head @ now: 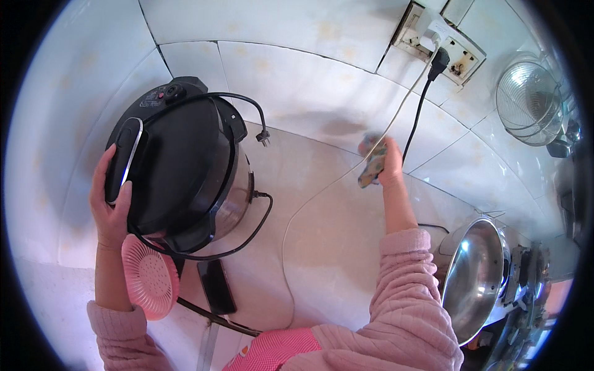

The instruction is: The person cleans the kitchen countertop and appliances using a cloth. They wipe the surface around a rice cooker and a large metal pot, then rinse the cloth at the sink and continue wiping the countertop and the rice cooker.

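Observation:
A black electric pressure cooker (181, 167) with a steel body stands at the left, tilted in the wide view. My left hand (109, 199) grips the lid handle (123, 162) on its near left side. The cooker's power cord (246, 241) loops from its side socket over the lid, and its loose plug (263, 137) hangs at the back. My right hand (392, 162) holds a crumpled patterned cloth (372, 167) against the counter (334, 232) where it meets the tiled wall. A thin white cable (320, 191) passes across the cloth.
A pink plastic basket (151, 278) and a dark smartphone (216, 286) lie near the front edge. On the wall, a socket panel (468, 60) carries a white adapter (432, 32) and a black plug (438, 65). A wire strainer (529, 104) hangs at right, above a steel basin (475, 278).

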Available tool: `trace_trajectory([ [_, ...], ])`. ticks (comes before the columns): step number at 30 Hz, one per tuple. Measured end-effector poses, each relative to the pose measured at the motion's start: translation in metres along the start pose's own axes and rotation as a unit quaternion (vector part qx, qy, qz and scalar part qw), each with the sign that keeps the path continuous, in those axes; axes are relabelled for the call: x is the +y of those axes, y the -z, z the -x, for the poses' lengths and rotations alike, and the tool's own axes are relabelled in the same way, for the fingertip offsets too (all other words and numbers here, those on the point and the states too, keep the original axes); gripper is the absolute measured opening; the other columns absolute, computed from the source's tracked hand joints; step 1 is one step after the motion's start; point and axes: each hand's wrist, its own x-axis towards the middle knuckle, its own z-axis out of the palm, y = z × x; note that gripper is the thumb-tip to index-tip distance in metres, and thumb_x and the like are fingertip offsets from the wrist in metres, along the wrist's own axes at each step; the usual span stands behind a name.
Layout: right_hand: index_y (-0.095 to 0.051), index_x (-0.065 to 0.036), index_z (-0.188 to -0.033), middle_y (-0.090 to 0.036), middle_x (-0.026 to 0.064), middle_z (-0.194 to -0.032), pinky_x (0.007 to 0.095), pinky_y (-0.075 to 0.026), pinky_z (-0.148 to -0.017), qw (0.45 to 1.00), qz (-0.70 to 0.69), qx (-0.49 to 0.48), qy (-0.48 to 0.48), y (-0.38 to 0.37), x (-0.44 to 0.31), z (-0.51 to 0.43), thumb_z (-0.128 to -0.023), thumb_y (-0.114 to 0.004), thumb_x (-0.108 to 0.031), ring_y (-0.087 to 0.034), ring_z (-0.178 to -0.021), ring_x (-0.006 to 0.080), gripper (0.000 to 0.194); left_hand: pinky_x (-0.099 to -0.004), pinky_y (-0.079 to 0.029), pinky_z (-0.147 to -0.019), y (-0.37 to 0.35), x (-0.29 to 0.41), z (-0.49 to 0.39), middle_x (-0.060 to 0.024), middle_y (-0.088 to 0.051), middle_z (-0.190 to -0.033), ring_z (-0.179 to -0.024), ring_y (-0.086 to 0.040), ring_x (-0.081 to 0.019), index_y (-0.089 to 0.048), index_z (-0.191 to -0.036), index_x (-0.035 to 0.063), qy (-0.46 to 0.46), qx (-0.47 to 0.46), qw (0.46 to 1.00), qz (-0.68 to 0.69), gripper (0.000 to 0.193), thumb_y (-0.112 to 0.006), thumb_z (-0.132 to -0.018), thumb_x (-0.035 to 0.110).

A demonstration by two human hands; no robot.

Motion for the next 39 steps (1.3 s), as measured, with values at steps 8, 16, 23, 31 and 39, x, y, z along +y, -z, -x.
trace_trajectory([
  [8,-0.061,-0.004,-0.105,-0.061,0.0126,-0.105,0.0402,-0.048,-0.085,0.588,0.523,0.031,0.616,-0.056,-0.018,-0.037,-0.073,-0.056,0.001,-0.056,-0.097,0.0328,0.033,-0.0349,-0.030,-0.108,0.000,-0.005,0.000,-0.0146,-0.050,-0.135,-0.127,-0.046,-0.0249,-0.045,-0.135,-0.0017,-0.007,-0.004,1.000,0.009,0.055,-0.055,-0.082,0.008],
  [16,-0.067,-0.009,-0.101,-0.060,0.0089,-0.100,0.0404,-0.049,-0.086,0.649,0.589,-0.028,0.480,-0.001,0.089,-0.060,-0.072,-0.059,0.004,-0.056,-0.098,0.0313,0.033,-0.0344,-0.031,-0.107,0.005,-0.006,0.003,-0.0156,-0.050,-0.134,-0.125,-0.047,-0.0248,-0.046,-0.134,-0.0020,-0.010,0.000,1.000,-0.015,0.056,-0.055,-0.081,0.010],
  [23,-0.063,-0.008,-0.099,-0.060,0.0070,-0.098,0.0387,-0.051,-0.078,0.515,0.598,0.013,0.614,-0.043,0.016,-0.049,-0.070,-0.060,-0.001,-0.056,-0.093,0.0278,0.030,-0.0347,-0.032,-0.107,0.000,0.001,0.001,-0.0147,-0.052,-0.133,-0.125,-0.048,-0.0250,-0.048,-0.133,-0.0001,-0.013,0.004,1.000,-0.003,0.055,-0.056,-0.079,0.007],
  [31,-0.060,-0.008,-0.105,-0.053,0.0012,-0.116,0.0368,-0.053,-0.076,0.573,0.691,-0.040,0.438,-0.012,0.082,-0.032,-0.075,-0.058,-0.003,-0.057,-0.091,0.0223,0.031,-0.0341,-0.033,-0.106,-0.001,0.001,0.001,-0.0149,-0.051,-0.133,-0.124,-0.048,-0.0247,-0.047,-0.133,-0.0016,0.004,0.005,1.000,0.027,0.054,-0.055,-0.080,0.005],
  [39,-0.033,-0.006,-0.144,-0.025,-0.0037,-0.150,0.0327,-0.056,-0.070,0.498,0.757,0.003,0.423,-0.049,0.058,-0.014,-0.079,-0.055,0.001,-0.054,-0.095,0.0208,0.069,-0.0340,-0.034,-0.106,0.001,0.001,0.001,-0.0149,-0.051,-0.133,-0.124,-0.048,-0.0244,-0.047,-0.133,-0.0011,-0.003,-0.001,1.000,0.008,0.055,-0.056,-0.080,0.007],
])
